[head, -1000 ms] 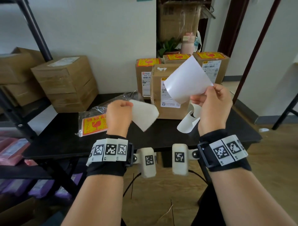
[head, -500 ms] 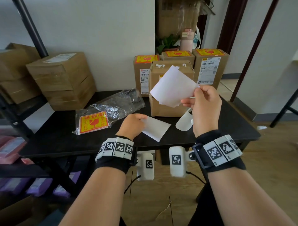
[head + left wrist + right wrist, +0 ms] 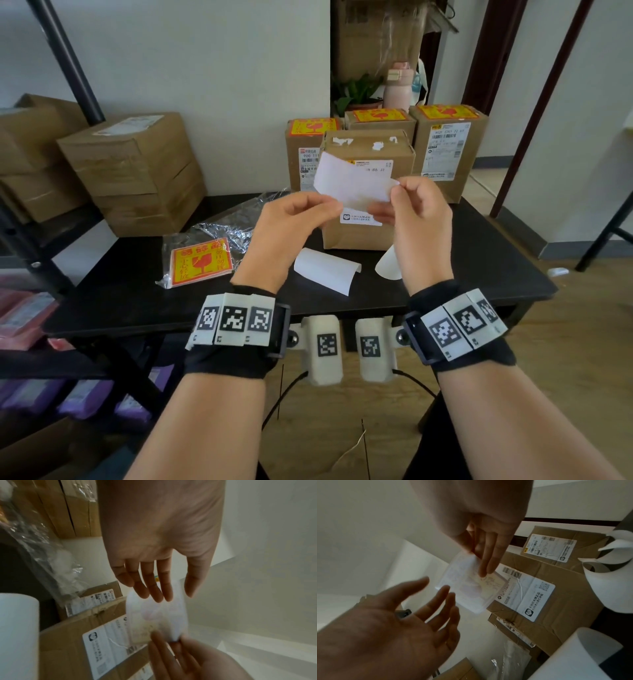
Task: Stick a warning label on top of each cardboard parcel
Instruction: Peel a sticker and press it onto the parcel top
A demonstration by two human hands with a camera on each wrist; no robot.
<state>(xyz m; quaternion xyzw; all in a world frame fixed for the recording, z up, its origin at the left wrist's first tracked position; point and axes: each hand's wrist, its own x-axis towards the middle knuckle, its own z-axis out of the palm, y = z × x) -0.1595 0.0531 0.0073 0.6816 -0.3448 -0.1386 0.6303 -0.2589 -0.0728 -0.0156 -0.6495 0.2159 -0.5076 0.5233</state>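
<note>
Head view: your right hand (image 3: 416, 219) pinches the warning label (image 3: 349, 183) by its right end, sticky sheet held up, long axis running left-right. Your left hand (image 3: 291, 222), fingers straight and holding nothing, reaches for its free left end. The unlabelled parcel (image 3: 368, 192) stands just beyond both hands, mid-table toward the far edge; its bare top lies forward and up.

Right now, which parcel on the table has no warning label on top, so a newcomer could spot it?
On the black table, four brown parcels cluster at the back by the wall. The unlabelled parcel stands in front, nearest the person. Its top shows only torn white scraps, while the three behind carry yellow-and-red stickers.
</note>
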